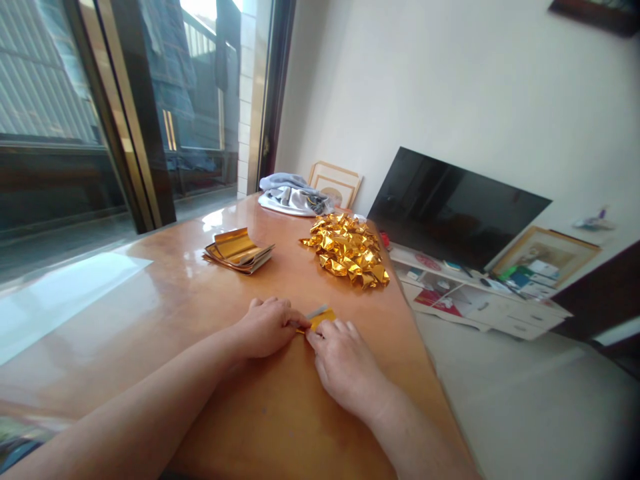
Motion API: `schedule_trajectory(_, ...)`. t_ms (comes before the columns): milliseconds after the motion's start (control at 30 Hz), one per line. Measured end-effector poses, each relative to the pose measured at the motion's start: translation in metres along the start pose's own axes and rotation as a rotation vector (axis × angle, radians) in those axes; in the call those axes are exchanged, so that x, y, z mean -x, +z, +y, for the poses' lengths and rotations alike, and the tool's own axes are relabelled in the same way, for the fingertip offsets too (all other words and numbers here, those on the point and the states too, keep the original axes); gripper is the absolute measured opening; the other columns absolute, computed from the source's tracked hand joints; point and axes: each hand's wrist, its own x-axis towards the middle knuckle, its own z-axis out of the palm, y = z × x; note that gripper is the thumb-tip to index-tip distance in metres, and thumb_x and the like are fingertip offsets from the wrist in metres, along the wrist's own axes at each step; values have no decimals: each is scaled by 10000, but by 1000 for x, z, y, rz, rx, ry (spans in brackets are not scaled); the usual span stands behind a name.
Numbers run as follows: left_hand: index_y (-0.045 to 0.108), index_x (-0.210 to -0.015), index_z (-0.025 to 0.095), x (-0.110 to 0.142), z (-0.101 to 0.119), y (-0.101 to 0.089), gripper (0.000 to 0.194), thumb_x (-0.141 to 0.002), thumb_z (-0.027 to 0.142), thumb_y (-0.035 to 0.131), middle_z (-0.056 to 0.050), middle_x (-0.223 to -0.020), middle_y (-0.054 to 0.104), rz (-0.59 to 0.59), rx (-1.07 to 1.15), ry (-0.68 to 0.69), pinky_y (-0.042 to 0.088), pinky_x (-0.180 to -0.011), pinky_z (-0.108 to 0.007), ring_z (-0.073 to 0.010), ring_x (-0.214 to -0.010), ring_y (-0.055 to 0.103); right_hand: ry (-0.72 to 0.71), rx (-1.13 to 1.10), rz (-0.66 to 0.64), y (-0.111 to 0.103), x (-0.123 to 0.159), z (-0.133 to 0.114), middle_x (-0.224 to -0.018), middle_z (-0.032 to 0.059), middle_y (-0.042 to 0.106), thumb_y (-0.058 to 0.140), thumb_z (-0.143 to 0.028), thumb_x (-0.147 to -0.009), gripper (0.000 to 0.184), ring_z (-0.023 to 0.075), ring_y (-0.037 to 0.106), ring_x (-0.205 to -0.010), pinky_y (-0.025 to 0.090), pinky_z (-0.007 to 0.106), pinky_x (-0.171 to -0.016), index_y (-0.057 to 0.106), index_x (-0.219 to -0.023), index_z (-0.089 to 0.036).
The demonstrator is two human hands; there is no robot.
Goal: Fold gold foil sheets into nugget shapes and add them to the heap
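Left hand (pixel 267 327): bare, fingers clenched on a small gold foil slip (pixel 316 320).
Right hand (pixel 345 370): bare, fingertips grasping that slip too.
Slip: between both hands, just above a glossy orange tabletop (pixel 150 320).
Nearby: crumpled gold foil heap (pixel 347 250) at 12 o'clock, folded gold paper stack (pixel 238 251) at 11 o'clock.

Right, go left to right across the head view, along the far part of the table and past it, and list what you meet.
Glass sliding door, stack of folded gold foil, pile of crumpled gold foil, black flat-screen TV, framed picture
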Motion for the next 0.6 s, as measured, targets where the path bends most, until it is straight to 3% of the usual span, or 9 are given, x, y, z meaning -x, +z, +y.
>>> schedule_trajectory(233, 723, -1172, 484, -2, -2, -3, 400, -910, 300, 484, -24, -1058, 706, -30, 19, -1, 400, -914, -413, -289, -1083, 608, 16, 43, -4, 2, -1, -8, -1065, 105, 649, 472, -132, -950, 357, 275, 532, -999, 368, 419, -845, 628, -1263, -206)
schedule_trajectory(600, 741, -1140, 482, -7, -7, -5, 353, -943, 380, 465, 6, -1136, 731, -72, 97, 16, 366, -988, -423, -276, -1127, 615, 30, -34, -9, -2, -3, -6, -1148, 86, 596, 526, -190, -943, 432, 269, 499, -1063, 363, 411, -882, 606, -1334, -355)
